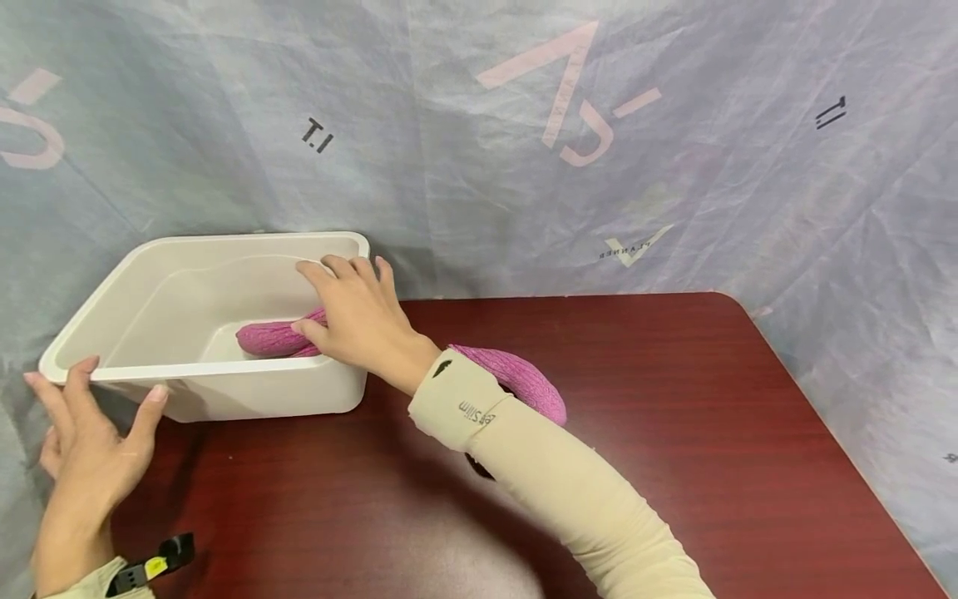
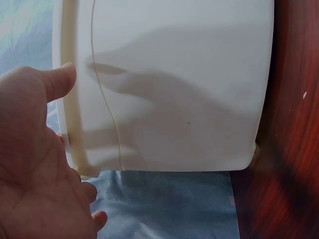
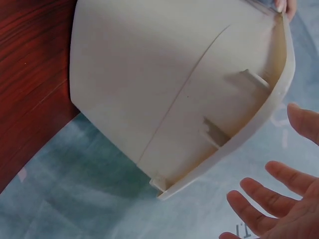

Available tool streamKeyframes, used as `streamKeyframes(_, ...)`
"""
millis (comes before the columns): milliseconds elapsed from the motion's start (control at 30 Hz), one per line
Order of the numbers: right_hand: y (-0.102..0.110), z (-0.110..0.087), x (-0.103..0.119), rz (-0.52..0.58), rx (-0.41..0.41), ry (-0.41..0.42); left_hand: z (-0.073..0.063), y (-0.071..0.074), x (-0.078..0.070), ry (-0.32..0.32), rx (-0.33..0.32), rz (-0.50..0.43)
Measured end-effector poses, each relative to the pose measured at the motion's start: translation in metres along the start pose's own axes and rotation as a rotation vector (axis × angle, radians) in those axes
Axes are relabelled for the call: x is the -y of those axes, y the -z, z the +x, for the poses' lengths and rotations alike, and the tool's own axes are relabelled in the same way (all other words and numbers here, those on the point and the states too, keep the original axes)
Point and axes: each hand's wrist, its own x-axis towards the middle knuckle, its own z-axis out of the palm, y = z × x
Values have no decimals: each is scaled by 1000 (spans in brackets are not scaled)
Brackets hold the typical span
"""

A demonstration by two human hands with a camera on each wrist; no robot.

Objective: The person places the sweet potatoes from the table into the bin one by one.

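A white plastic bin (image 1: 254,391) stands at the table's back left. My left hand (image 1: 97,449) holds its front left corner, fingers over the rim and thumb at the front wall; the left wrist view has that thumb (image 2: 62,82) against the rim. Over the bin's right end is my right hand (image 1: 362,312), fingers spread and nothing held, as in the right wrist view (image 3: 279,199). Inside the bin lies a long, rounded magenta thing (image 1: 265,339) with a ribbed, yarn-like surface, partly behind the right thumb. A similar curved magenta thing (image 1: 524,378) lies on the table, partly hidden by the right sleeve.
The dark red wooden table (image 1: 674,466) stretches to the right of the bin. A grey printed cloth (image 1: 449,150) hangs behind the table and along its sides. The bin's far side is close to this cloth.
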Motion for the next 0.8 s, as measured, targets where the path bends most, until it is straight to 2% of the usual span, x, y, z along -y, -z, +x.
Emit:
streamKeyframes(600,-4,-24,-35,67,-164,2,0,1,3,-12,-14,-7)
streamKeyframes(800,-6,-30,-52,101,-149,-32,1,-1,5,-19,-12,-14)
